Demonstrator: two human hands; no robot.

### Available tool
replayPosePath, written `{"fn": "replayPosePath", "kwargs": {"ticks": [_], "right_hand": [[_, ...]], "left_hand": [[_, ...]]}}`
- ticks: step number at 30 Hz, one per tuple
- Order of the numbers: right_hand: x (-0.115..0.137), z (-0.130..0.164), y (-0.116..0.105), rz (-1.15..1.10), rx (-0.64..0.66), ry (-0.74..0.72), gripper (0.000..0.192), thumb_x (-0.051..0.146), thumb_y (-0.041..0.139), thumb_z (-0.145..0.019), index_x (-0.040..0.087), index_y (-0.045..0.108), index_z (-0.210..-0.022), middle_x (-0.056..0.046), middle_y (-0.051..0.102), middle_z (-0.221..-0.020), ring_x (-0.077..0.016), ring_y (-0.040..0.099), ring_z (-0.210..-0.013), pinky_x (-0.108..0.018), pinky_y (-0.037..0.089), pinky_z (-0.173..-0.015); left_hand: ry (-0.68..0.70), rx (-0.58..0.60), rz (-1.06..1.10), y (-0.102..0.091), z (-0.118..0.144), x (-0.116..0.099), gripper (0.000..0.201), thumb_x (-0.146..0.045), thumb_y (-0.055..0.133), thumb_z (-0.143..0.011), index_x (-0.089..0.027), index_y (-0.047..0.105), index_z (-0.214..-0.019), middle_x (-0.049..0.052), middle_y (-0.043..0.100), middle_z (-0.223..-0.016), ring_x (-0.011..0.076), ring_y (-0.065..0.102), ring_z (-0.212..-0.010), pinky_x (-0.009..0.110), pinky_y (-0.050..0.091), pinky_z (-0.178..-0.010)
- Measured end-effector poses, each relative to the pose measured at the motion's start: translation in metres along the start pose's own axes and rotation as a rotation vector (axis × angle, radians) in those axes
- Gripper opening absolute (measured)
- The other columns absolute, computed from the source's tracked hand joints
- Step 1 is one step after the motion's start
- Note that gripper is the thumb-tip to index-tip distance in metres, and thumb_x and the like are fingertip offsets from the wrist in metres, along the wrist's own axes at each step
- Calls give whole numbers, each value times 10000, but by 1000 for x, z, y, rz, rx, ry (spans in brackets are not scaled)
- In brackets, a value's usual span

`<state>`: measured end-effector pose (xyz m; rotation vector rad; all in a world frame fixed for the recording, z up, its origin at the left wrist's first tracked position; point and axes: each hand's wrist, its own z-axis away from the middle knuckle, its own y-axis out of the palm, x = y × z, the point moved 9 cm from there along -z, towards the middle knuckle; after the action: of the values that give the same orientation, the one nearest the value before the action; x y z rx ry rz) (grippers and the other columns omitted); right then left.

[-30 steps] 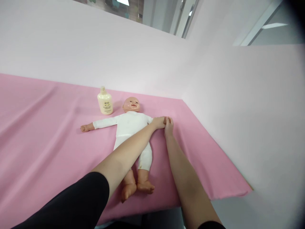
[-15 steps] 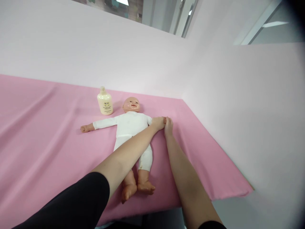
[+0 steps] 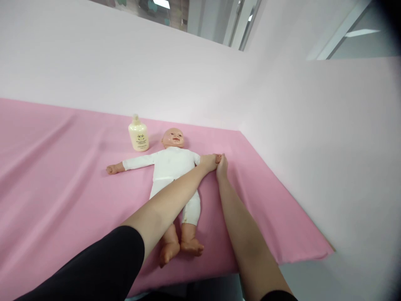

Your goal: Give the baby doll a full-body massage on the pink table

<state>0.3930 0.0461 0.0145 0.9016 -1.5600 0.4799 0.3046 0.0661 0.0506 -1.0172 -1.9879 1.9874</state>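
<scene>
A baby doll (image 3: 173, 163) with a bare head and a white cloth body lies face up, arms spread and feet toward me. My left hand (image 3: 208, 162) is wrapped round its forearm on the right side of the view. Just beyond it, the doll's small brown hand (image 3: 218, 158) pokes out. My right hand (image 3: 222, 166) is closed against that small hand from the right; its fingers are partly hidden. My left forearm crosses over the doll's lower body and hides part of the legs.
A pale yellow lotion bottle (image 3: 138, 134) stands upright left of the doll's head. Under everything is a pink sheet (image 3: 75, 184) with folds at the left. White walls (image 3: 125, 62) rise behind and at the right. The surface's edge runs close in front of me.
My right hand's fingers have shifted a little at the doll's hand, and more of that small hand shows. My left hand keeps its grip on the forearm.
</scene>
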Motion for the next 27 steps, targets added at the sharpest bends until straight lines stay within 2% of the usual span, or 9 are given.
{"fn": "replayPosePath", "kwargs": {"ticks": [3,5,10,14,19,24,27], "right_hand": [[1,1,-1,4,10,-31,258,433,588,-695,177,569,-724,22,596,-680,-119,547,-660,-256,438,-656],[-1,0,-1,7,15,-29,246,398,631,-652,178,568,-743,28,588,-689,-114,539,-663,-256,440,-669],[-2,-1,-2,27,9,-30,249,428,560,-704,181,563,-728,22,584,-675,-116,523,-657,-249,430,-645],[2,2,0,33,23,-31,343,481,435,-780,172,578,-736,-3,602,-699,-123,539,-667,-254,429,-633],[2,2,-1,36,20,-33,269,449,561,-704,181,556,-723,22,577,-671,-114,518,-648,-247,422,-640],[5,2,0,47,25,-41,354,497,453,-770,170,577,-718,-1,594,-691,-126,525,-668,-258,414,-635],[6,3,0,42,26,-45,319,488,505,-746,176,566,-719,9,585,-665,-125,520,-661,-253,412,-634]], "left_hand": [[-14,-1,-8,2,-1,2,369,-415,367,-906,-182,591,-1086,98,684,-1038,229,645,-965,346,464,-849],[-15,2,-9,3,-2,3,373,-429,369,-909,-186,598,-1074,98,681,-1048,223,641,-977,338,458,-860],[-14,1,-3,2,-1,2,387,-433,361,-910,-172,589,-1083,103,682,-1031,236,648,-953,356,471,-838],[-16,2,-2,1,-1,2,370,-393,339,-919,-170,594,-1067,106,686,-1010,232,651,-943,352,475,-828],[-7,1,-11,3,-1,2,341,-376,386,-901,-173,587,-1089,104,677,-1045,235,640,-973,359,466,-851],[-2,3,-13,5,-3,2,374,-396,328,-923,-176,590,-1074,106,677,-1040,239,645,-962,365,468,-839],[4,7,-12,5,-3,2,356,-396,356,-914,-185,584,-1088,102,673,-1056,241,642,-970,370,466,-842]]}}
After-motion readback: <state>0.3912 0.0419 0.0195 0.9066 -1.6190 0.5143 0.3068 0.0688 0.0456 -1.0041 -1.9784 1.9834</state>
